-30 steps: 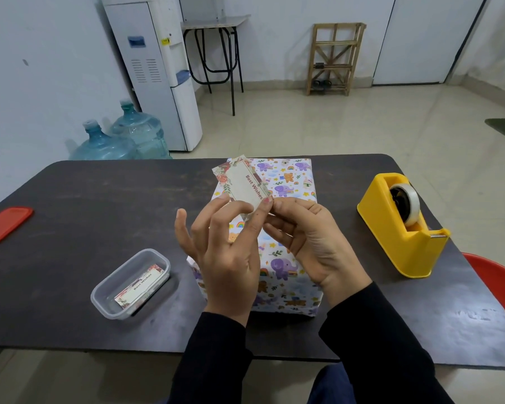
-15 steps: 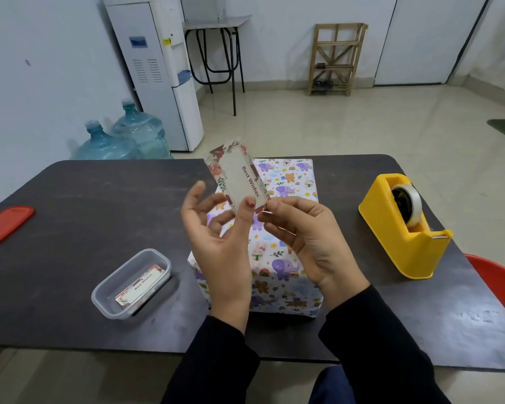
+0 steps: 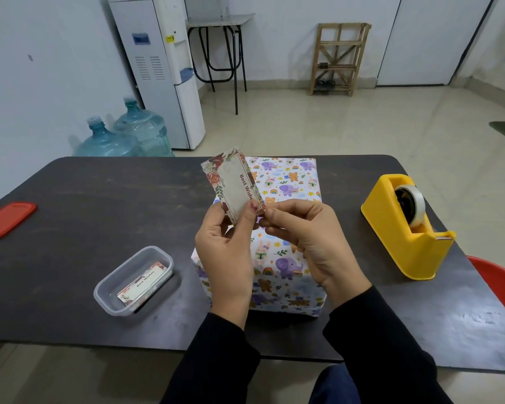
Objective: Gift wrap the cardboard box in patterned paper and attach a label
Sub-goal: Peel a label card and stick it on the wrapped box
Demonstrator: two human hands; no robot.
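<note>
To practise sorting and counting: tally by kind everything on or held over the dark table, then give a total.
Wrapped box: 1
Clear tub: 1
Labels: 2 showing, one held, one in the tub; any beneath it are hidden
Red lid: 1
Yellow tape dispenser: 1
Total: 6

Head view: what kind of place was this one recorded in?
Probably a plain office or break room: a white water dispenser stands by the wall with two large water jugs beside it, and the dark work table sits on a bare tiled floor.
</note>
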